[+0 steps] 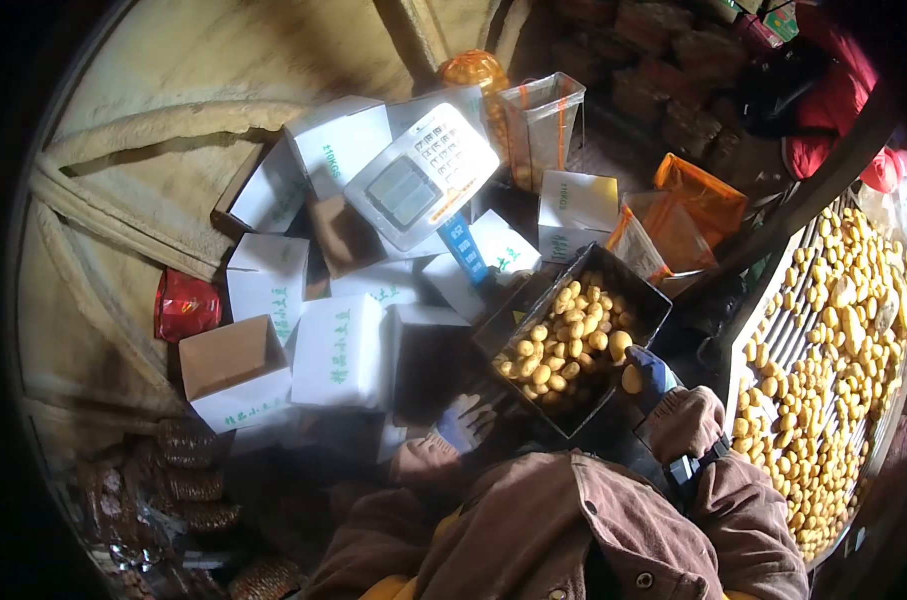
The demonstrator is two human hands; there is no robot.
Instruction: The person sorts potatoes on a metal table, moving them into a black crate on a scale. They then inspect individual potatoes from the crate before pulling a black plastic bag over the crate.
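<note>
A dark square crate of small yellow potatoes stands in front of me. At its right edge is my right hand, in a blue-grey glove, with its fingers closed on a potato. Another potato sits right by the fingertips, over the crate's rim. My left hand, also gloved, is left of the crate's near corner, fingers spread and holding nothing. Beside it stand white cartons with green print. Beyond the crate, a white digital scale with a display and keypad leans over more cartons.
On the right, a slatted sorting table carries many potatoes. Orange-edged clear bags and an orange bag stand behind the crate. A red bag lies by the left wall. Brown netting rolls are at lower left.
</note>
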